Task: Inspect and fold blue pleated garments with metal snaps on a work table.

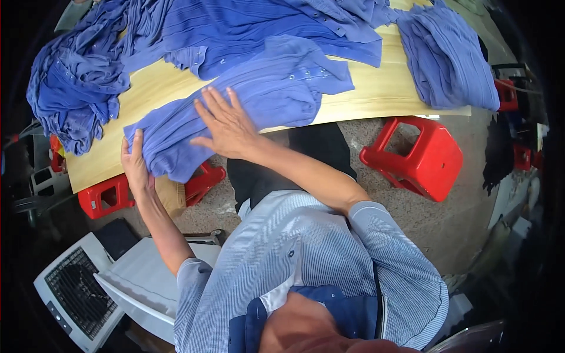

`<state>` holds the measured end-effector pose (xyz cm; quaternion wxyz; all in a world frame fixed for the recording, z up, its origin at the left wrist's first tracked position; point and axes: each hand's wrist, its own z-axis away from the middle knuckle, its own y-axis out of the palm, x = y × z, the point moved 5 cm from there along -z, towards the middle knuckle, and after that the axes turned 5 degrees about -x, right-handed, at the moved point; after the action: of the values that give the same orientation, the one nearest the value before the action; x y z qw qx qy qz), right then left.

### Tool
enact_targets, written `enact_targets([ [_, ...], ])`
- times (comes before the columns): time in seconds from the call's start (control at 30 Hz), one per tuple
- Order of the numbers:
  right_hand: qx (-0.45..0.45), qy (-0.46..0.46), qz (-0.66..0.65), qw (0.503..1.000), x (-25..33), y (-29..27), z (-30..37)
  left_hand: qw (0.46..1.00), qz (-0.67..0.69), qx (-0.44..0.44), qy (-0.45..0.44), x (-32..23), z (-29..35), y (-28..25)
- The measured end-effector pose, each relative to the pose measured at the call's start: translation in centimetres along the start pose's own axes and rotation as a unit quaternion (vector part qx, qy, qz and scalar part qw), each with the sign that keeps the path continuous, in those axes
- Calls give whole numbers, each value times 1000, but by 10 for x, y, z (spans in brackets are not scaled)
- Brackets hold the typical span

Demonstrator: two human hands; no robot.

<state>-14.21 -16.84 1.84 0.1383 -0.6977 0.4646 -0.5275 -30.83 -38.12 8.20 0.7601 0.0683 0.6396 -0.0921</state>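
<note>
On my feed I have one periwinkle-blue garment (273, 94), its thin cloth finely creased and spread in a long, loosely flattened shape along the near side of the pale wood-grained table (388, 97). I see it slant from near left to far right, small round fasteners (308, 74) dotting its right part, its near left corner hanging past the table's edge.

Front garment (276, 88): light violet-blue
Left pile (73, 88): mid-blue with darker patches
Right garment (444, 56): light violet-blue
Tabletop (382, 94): pale yellow, streaky wood grain
Right stool (441, 162): bright red
Shirt (276, 220): light grey-blue, fine lined pattern
Collar (254, 317): navy
Trousers (323, 147): black
Floor (400, 229): grey-brown, speckled
</note>
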Motion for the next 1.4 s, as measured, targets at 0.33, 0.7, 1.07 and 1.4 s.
enact_targets([
  [0.33, -37, 180, -666, 723, -9, -131, -19, 982, -64, 169, 46, -93, 72, 187],
  [0.7, -268, 190, -48, 943, -136, -206, 52, 949, -129, 285, 45, 28, 104, 325],
  [1.07, -120, 78, 217, 966, -157, -177, 50, 884, -373, 76, 272, 49, 51, 230],
  [1.4, -28, -93, 283, 954, -187, -219, 31, 924, -201, 324, 11, 46, 31, 235],
])
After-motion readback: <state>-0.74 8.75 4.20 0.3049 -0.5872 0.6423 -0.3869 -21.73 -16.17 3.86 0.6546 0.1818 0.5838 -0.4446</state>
